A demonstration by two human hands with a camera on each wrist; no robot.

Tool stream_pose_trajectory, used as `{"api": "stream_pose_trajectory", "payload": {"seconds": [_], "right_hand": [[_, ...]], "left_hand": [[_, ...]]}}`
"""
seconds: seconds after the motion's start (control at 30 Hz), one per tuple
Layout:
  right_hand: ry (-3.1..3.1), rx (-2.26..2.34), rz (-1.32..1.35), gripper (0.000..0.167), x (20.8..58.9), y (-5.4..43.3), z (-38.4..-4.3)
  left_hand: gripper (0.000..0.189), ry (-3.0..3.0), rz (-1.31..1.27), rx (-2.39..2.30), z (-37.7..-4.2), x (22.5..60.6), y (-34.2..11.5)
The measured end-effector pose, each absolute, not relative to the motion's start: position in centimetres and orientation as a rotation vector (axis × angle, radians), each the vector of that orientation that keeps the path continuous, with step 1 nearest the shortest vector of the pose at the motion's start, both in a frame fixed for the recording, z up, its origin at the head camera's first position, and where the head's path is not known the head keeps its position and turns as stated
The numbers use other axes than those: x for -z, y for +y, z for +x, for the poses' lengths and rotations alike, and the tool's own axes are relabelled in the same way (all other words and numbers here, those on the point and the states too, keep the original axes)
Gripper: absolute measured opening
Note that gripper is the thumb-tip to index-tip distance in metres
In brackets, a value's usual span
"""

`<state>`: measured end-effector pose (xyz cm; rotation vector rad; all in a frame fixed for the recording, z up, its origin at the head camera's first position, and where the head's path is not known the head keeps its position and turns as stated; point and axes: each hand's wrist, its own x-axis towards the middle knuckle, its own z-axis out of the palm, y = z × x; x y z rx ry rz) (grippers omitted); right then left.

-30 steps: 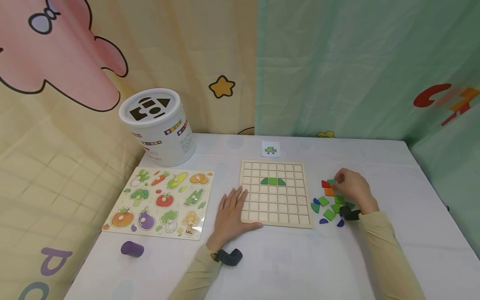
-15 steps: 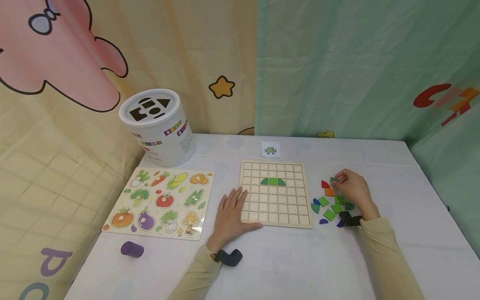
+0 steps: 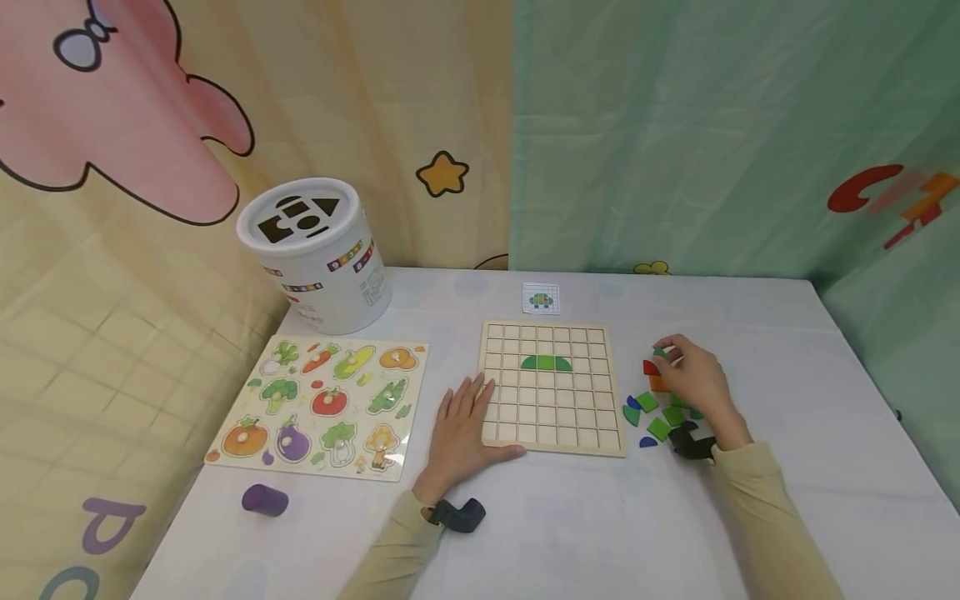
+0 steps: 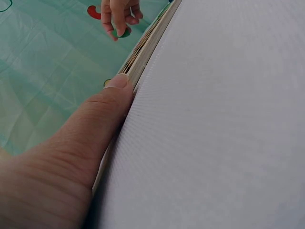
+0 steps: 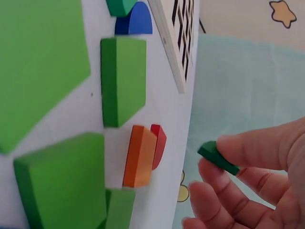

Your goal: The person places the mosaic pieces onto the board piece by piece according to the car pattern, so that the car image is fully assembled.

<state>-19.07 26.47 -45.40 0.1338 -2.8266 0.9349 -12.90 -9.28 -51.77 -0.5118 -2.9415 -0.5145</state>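
In the head view my left hand (image 3: 462, 429) lies with straight fingers at the lower left corner of the wooden grid board (image 3: 491, 450). Its thumb (image 4: 102, 107) presses along the board's near edge in the left wrist view. A green shape of two quarter-circles and a square (image 3: 546, 362) sits in the upper cells. My right hand (image 3: 697, 377) is raised over the loose pieces and pinches a dark green quarter-circle block (image 5: 217, 156) between thumb and fingers. Below it are a red block (image 5: 158, 145), an orange block (image 5: 139, 156) and several light green squares (image 5: 125, 81).
A small picture card (image 3: 542, 298) lies behind the board. To the left are a vegetable peg puzzle (image 3: 345, 375), a purple cylinder (image 3: 265, 500) and a white bucket (image 3: 330, 292) with a cut-out lid. Blue half-circles (image 3: 647, 442) lie near the board's right edge.
My right hand has picked up the dark green quarter-circle block from beside the red one and moved slightly left with it. The left hand has stayed in place.
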Motion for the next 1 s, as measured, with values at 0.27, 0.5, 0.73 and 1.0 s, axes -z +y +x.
{"api": "stream_pose_trajectory", "payload": {"seconds": [0.27,0.5,0.73,1.0], "right_hand": [[-2.853,-0.978,0.148,0.017,44.7,25.6,-18.4],[-2.878,-0.945,0.204,0.016,44.8,24.5,-18.2],[-2.892,-0.986,0.279,0.016,44.8,23.1,-18.4],[-2.866,-1.281,0.397,0.017,45.0,20.9,-18.6]], "left_hand": [[0.113,-2.951,-0.51,0.506,-12.8,51.6,-9.2],[0.111,-2.942,-0.515,0.506,-12.8,51.4,-9.2],[0.111,-2.939,-0.521,0.501,-12.9,51.4,-9.2],[0.111,-2.937,-0.522,0.5,-12.9,51.5,-9.3]]}}
